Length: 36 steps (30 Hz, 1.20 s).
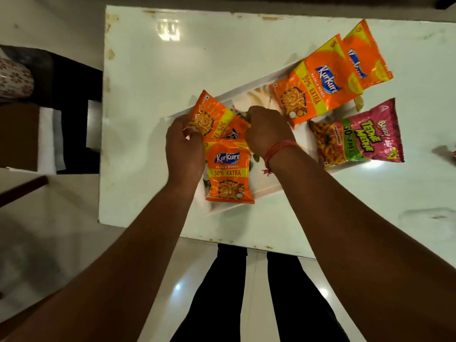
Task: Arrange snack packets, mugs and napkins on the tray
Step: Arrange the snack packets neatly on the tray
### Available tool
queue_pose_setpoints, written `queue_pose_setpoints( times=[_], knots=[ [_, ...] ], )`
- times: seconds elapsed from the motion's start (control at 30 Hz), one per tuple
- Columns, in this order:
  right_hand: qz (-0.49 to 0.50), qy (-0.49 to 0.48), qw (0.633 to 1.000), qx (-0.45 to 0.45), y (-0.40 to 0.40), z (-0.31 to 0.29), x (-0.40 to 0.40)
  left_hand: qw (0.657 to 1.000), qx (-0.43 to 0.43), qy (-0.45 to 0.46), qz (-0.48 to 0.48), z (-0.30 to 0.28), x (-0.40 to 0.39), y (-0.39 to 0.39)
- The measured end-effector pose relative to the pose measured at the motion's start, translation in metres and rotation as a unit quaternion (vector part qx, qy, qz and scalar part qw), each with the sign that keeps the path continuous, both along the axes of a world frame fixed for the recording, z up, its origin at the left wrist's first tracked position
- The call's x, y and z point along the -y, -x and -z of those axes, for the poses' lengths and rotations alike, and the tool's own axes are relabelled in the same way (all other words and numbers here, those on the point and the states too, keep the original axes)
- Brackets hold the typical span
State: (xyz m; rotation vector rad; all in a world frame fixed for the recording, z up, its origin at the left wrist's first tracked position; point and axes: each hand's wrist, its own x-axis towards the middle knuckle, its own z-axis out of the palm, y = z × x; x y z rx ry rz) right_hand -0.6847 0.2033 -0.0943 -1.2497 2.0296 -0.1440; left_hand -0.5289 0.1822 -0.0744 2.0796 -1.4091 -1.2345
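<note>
"Kurkure" packets (229,169), "Tedhe Medhe" packet (357,134)

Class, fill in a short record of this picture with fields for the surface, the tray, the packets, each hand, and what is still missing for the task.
surface: white table
tray: white tray, lying at an angle on the table
orange packets: four; near one flat on the tray, held one, two overlapping at the far end
pink packet: one, at the tray's right edge
left hand: grips the held packet's left side
right hand: grips its right side
missing: no mugs or napkins in view
</note>
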Motion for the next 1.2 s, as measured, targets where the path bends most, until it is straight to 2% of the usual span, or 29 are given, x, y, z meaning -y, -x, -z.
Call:
queue_pose_setpoints(
  times=[0.17, 0.33, 0.47, 0.6, 0.7, 0.83, 0.97, 1.0, 1.2],
  knots=[
    [0.071, 0.139, 0.988, 0.004, 0.015, -0.011, -0.002, 0.999, -0.024, -0.017, -0.038, -0.001, 0.004, -0.002],
    [0.132, 0.172, 0.976, 0.002, 0.047, -0.028, -0.021, 0.999, -0.034, -0.010, -0.025, -0.006, 0.000, 0.003],
    [0.207, 0.151, 0.965, 0.058, 0.063, -0.032, -0.046, 0.998, -0.026, -0.011, 0.049, -0.008, -0.006, 0.019],
    [0.253, 0.126, 0.954, 0.101, 0.068, -0.033, -0.073, 0.981, -0.034, -0.028, 0.187, -0.002, -0.011, 0.042],
    [0.245, 0.127, 0.956, 0.102, 0.071, -0.032, -0.086, 0.958, -0.016, -0.034, 0.283, 0.004, -0.009, 0.062],
    [0.227, 0.161, 0.959, 0.049, 0.080, -0.035, -0.092, 0.924, 0.017, -0.080, 0.373, -0.002, -0.017, 0.092],
    [0.268, 0.195, 0.943, 0.025, 0.094, -0.043, -0.092, 0.862, 0.091, -0.084, 0.491, -0.001, -0.042, 0.110],
    [0.281, 0.198, 0.939, 0.028, 0.097, -0.045, -0.092, 0.855, 0.103, -0.084, 0.502, -0.004, -0.049, 0.113],
    [0.288, 0.182, 0.940, 0.033, 0.113, -0.047, -0.102, 0.885, 0.067, -0.092, 0.452, -0.002, -0.083, 0.126]
  ],
)
